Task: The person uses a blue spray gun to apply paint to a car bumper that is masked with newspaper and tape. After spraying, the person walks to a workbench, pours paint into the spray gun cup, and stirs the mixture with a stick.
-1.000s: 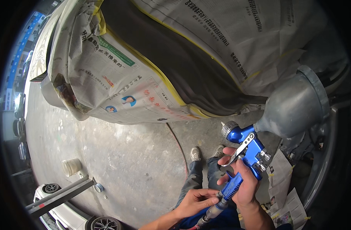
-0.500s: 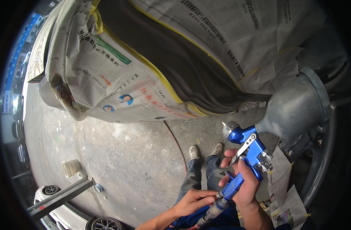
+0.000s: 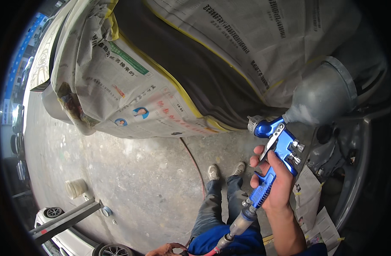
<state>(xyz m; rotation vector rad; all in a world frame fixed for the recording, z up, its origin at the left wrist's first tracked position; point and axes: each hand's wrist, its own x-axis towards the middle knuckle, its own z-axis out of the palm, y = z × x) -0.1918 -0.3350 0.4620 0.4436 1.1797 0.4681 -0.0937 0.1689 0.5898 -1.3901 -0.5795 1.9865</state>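
A blue spray gun (image 3: 268, 170) is in my right hand (image 3: 278, 183), which wraps round its handle, with fingers at the silver trigger. A large cloudy grey paint cup (image 3: 321, 96) sits on top of the gun, tilted to the right. Below the handle hangs a clear inline filter (image 3: 241, 222), joined to a pink-red air hose (image 3: 210, 251). My left hand (image 3: 166, 249) is curled beside that hose at the lower edge, which cuts much of it off. Ahead is a dark grey body panel (image 3: 195, 64), bordered by yellow masking tape (image 3: 178, 85) and newspaper (image 3: 114, 94).
Another hose (image 3: 192, 155) trails over the concrete floor (image 3: 131, 179). At the left stand a whitish bucket (image 3: 76, 188), a grey metal beam (image 3: 67, 219) and a white car (image 3: 71, 243). More newspaper (image 3: 308, 192) and dark car parts (image 3: 332, 149) lie to the right.
The spray gun has risen in my right hand, its cup moving up and slightly left. My left hand has left the handle's base and moved down and left to the hose.
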